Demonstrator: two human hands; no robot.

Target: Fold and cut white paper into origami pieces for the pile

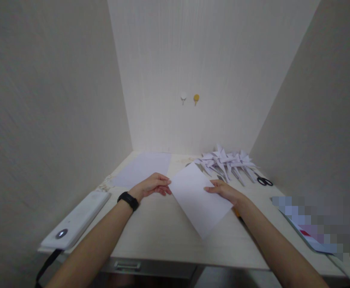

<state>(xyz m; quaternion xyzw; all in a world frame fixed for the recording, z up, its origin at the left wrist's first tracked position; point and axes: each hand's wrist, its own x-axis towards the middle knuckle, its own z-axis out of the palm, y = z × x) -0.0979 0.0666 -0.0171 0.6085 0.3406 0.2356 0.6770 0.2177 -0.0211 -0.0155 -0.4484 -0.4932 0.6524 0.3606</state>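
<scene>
A plain white sheet of paper [197,198] is held up above the desk, turned so that one corner points down toward me. My left hand [156,186], with a black band on its wrist, pinches the sheet's left corner between thumb and fingers. On the other side my right hand [223,191] grips the right edge, thumb on top and the other fingers mostly hidden beneath. Behind the sheet, at the back right, lies a pile of folded white paper pinwheels [225,160].
White paper [145,166] lies flat at the back left. Black-handled scissors [265,181] rest at the right, behind a partly blurred flat item [301,224]. A white box-like device [79,218] stands at the left edge. Walls enclose the desk [163,240]; two hooks [196,98] hang ahead.
</scene>
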